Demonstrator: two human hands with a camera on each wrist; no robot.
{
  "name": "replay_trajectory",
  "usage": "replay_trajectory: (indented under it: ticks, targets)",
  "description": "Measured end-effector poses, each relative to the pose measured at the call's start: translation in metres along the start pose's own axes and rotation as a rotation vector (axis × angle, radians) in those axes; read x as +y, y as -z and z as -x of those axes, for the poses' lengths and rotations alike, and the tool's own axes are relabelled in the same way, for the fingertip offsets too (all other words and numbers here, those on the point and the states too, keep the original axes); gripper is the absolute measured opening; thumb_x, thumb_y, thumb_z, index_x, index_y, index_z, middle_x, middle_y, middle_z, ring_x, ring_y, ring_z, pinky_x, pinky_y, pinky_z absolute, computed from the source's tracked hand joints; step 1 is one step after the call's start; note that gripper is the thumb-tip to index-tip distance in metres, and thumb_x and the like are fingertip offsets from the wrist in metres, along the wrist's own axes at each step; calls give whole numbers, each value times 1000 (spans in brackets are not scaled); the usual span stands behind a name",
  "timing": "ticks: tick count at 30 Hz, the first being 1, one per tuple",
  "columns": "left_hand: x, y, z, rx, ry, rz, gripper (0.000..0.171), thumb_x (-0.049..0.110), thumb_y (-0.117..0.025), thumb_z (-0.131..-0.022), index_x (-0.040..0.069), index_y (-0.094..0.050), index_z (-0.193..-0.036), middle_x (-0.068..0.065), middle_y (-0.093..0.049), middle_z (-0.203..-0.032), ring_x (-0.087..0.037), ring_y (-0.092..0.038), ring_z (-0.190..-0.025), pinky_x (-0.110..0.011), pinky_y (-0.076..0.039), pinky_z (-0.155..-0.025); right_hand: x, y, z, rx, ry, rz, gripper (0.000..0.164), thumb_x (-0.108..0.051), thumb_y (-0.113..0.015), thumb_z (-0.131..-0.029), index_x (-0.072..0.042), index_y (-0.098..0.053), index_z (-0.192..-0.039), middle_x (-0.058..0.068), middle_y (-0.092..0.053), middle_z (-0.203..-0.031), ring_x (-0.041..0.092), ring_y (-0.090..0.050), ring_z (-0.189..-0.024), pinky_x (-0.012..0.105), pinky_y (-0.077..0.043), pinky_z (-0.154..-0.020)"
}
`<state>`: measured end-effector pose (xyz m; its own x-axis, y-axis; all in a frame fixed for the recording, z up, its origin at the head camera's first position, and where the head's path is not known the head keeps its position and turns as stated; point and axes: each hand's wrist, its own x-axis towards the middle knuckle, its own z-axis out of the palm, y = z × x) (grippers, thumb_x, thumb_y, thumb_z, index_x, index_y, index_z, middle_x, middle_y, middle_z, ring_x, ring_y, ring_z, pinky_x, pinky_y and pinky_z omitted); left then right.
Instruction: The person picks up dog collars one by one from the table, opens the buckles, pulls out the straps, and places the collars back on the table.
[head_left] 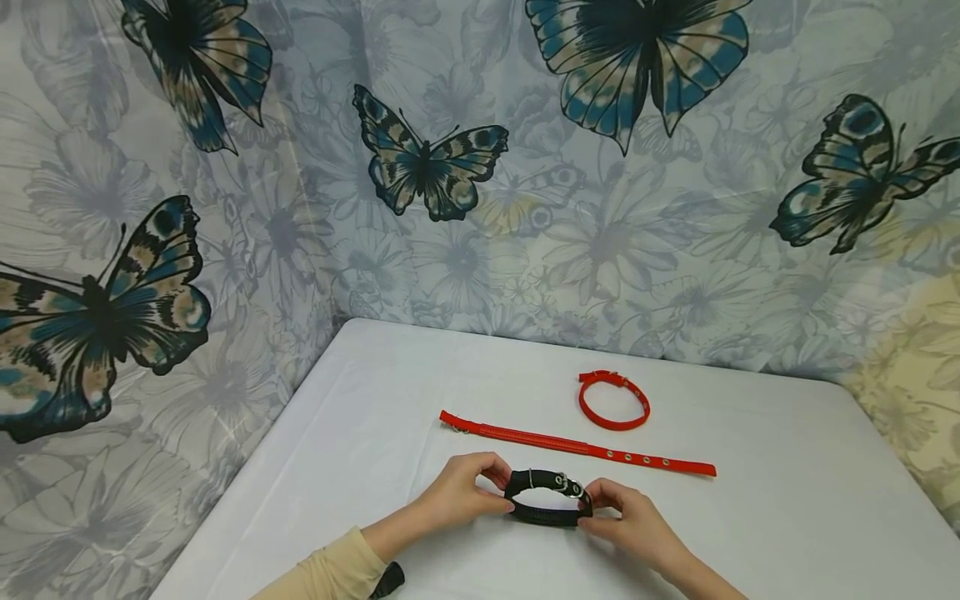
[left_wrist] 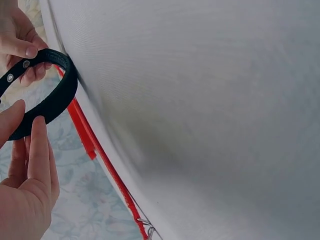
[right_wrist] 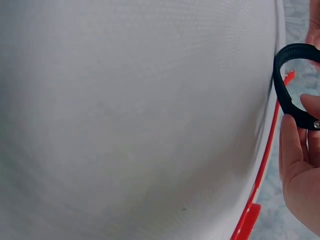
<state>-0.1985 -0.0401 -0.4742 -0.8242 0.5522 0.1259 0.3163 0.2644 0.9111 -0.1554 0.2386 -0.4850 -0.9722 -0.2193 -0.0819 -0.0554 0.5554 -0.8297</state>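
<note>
A black collar (head_left: 546, 517), buckled into a loop, is held between both hands near the front of the table. My left hand (head_left: 467, 493) pinches its left end between thumb and fingers. At the opposite end, my right hand (head_left: 628, 518) pinches the strap close to its metal eyelets. The buckle and a metal ring show on the collar's far side in the head view. In the left wrist view the black collar (left_wrist: 62, 95) appears as a rounded band with eyelets, and the right wrist view shows its curved band (right_wrist: 281, 82) too.
Behind the hands a red collar (head_left: 536, 439) lies unbuckled and stretched out on the white table (head_left: 315, 467). Farther back rests a second red collar (head_left: 613, 427), closed in a loop. A black object (head_left: 388, 579) lies partly hidden by the left sleeve. Butterfly-patterned cloth (head_left: 465, 275) hangs behind the table.
</note>
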Motion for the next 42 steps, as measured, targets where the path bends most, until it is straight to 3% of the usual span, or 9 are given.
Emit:
replay_trajectory:
  ticks: [13, 28, 33, 42]
  targets:
    - [0, 1, -2, 2, -4, 26, 28, -1, -83, -73, 10, -68, -95, 4, -67, -90, -10, -65, -86, -20, -54, -71, -18, 16, 4, 4, 113, -141, 31, -16, -80, -81, -4, -64, -104, 7, -63, -99, 12, -63, -94, 26, -55, -80]
    - [5, 2, 1, -15, 13, 48, 30, 3, -83, -75, 8, -67, -99, 4, -65, -91, -7, -63, -89, -20, -55, -72, -20, 14, 7, 5, 103, -125, 27, -17, -80, -82, -6, -64, -102, 5, -63, -96, 11, -62, -91, 26, -55, -79]
    - [8, 5, 0, -7, 6, 39, 31, 9, -84, -75, 11, -67, -101, 5, -65, -92, -9, -64, -90, -21, -56, -72, -19, 13, 7, 13, 89, -91, 26, -18, -80, -81, -9, -65, -100, 4, -64, -95, 10, -62, -91, 25, -56, -78]
    - [5, 5, -1, -10, -35, 42, 26, 7, -82, -77, 10, -70, -100, 5, -67, -91, -6, -64, -88, -22, -56, -71, -18, 13, 7, 8, 75, -78, 26, -21, -80, -81, -10, -65, -100, 4, -64, -95, 12, -63, -93, 26, -56, -77]
